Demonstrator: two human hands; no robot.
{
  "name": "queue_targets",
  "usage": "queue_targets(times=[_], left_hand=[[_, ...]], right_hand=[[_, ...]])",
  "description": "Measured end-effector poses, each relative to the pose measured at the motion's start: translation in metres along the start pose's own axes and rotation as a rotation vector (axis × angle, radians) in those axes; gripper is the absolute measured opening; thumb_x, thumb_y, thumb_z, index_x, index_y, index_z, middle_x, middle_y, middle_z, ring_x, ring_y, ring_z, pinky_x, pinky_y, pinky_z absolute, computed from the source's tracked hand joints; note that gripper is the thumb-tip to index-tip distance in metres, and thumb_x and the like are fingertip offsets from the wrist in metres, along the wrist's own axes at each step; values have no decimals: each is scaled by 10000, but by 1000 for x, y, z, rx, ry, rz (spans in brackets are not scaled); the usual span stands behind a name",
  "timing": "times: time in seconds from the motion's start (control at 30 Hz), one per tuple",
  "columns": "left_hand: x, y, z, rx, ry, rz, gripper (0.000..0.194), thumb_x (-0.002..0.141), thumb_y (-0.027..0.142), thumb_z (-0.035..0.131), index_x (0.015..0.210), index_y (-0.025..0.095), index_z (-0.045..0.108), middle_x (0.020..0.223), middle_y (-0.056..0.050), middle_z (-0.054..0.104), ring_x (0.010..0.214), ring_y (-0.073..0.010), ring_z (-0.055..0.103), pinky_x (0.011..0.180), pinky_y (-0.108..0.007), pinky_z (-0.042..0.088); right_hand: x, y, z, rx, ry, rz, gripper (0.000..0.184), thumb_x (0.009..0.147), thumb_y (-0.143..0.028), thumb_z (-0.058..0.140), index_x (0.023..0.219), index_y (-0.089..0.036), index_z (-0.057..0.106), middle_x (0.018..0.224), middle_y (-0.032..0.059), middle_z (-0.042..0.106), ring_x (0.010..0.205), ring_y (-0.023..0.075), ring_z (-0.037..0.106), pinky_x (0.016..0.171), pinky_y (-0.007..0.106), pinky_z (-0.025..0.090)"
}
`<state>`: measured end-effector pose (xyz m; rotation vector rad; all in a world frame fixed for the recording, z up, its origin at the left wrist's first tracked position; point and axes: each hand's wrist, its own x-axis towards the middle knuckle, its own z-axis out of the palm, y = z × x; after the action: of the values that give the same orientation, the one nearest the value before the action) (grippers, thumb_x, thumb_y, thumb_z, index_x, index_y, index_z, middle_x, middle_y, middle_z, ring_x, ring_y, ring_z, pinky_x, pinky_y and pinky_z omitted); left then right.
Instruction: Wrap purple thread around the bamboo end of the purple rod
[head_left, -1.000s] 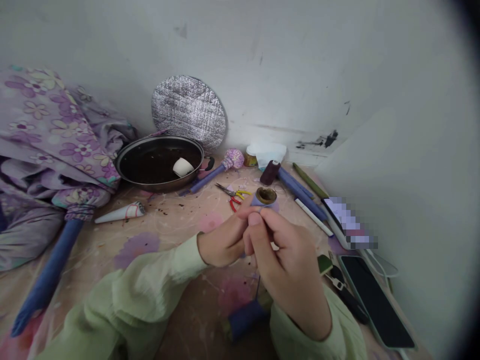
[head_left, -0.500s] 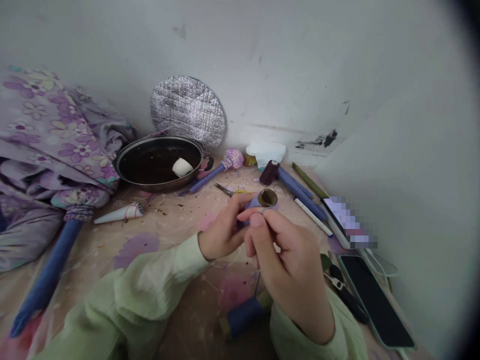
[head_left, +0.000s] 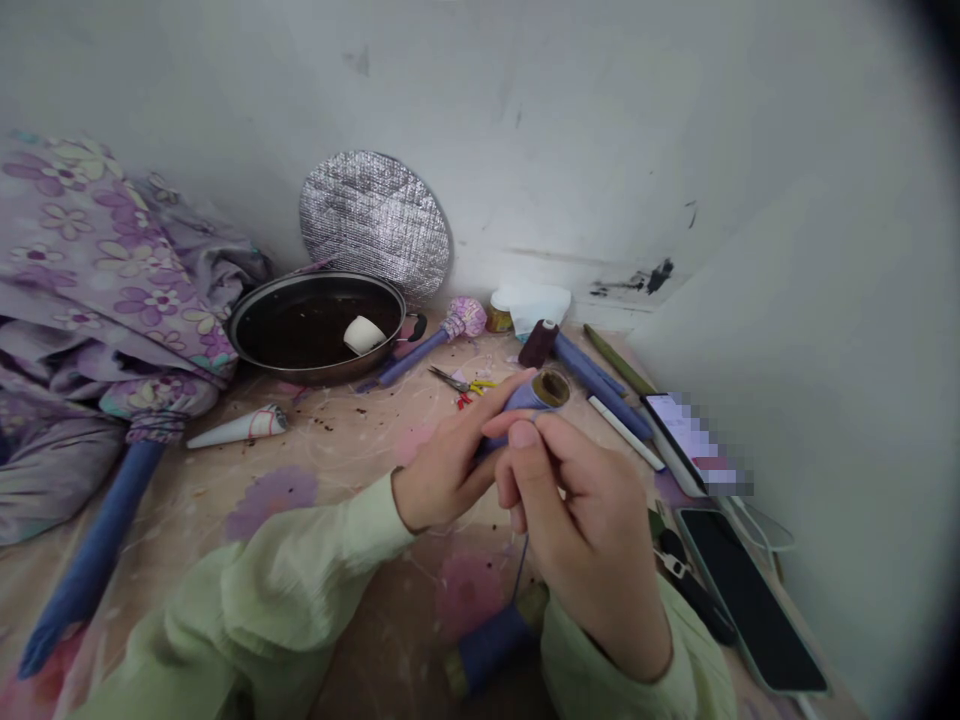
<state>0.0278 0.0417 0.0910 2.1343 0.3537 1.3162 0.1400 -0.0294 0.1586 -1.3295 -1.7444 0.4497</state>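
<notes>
Gripping a short lilac-blue wrapped tube (head_left: pixel 531 396) with a brown-lined open end, held up above a pale pink printed surface (head_left: pixel 352 470): left hand (head_left: pixel 442 475) curled around it, fingers closed on the near side, index finger lying along the top. Pressing right hand (head_left: pixel 581 520) against the tube's lower edge, thumb and fingertips brought together, with whatever lies between them hidden by the fingers. Lower part of the tube also hidden behind both hands.

Dropping from under the right hand, one thin dark blue thread (head_left: pixel 520 570) leading to a blue thread spool (head_left: pixel 491 650) at 6 o'clock, lying on its side and partly behind the cuff. Counting two spools in all, with an upright maroon thread spool (head_left: pixel 538 344) at 12 o'clock. Lying at 1 o'clock, long blue rods (head_left: pixel 600 385), perhaps two, hard to separate, beside one white stick (head_left: pixel 626 432) and one olive-green stick (head_left: pixel 619 360).

Counting two phones: a pale-edged phone (head_left: pixel 679 440) with a pixelated, unreadable screen at 3 o'clock and a black smartphone (head_left: pixel 750 600) at 4 o'clock. At 9 o'clock, small red-and-yellow-handled scissors (head_left: pixel 457 385), then farther out a dark round pan (head_left: pixel 315 330) holding one white cup-shaped piece (head_left: pixel 364 335).
</notes>
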Motion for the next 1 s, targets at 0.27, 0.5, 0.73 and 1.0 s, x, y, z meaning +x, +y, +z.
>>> queue_targets(times=[0.27, 0.5, 0.73, 1.0], left_hand=[[3, 10, -3, 20, -46, -7, 412, 911, 214, 334, 1321, 241, 356, 1479, -79, 266, 1310, -196, 345, 1069, -403, 328], [5, 13, -5, 36, -71, 12, 414, 899, 230, 385, 1312, 248, 361, 1401, -104, 400, 1272, -215, 397, 1030, -425, 365], [1, 11, -3, 9, -11, -47, 390, 888, 244, 418, 1278, 232, 424, 1371, -111, 438, 1264, -226, 412, 1047, -434, 343], [1, 13, -2, -53, 1, -85, 369, 893, 224, 411, 1257, 258, 460, 1371, -84, 446, 1277, -214, 401, 1059, -412, 335]], right_hand=[[-1, -1, 0, 1, 15, 5, 232, 914, -242, 367, 739, -177, 506, 574, -24, 499, 506, 91, 491, 470, 225, 343], [1, -1, -1, -2, 26, -8, 289, 910, -244, 373, 650, -180, 484, 529, -27, 494, 466, 86, 481, 450, 223, 341], [0, 0, 0, 49, 10, 32, 241, 919, -261, 362, 753, -181, 518, 584, -21, 527, 483, 87, 501, 454, 222, 355], [0, 1, 1, 57, 7, 40, 237, 924, -269, 361, 750, -184, 497, 591, -29, 500, 502, 83, 490, 467, 225, 339]])
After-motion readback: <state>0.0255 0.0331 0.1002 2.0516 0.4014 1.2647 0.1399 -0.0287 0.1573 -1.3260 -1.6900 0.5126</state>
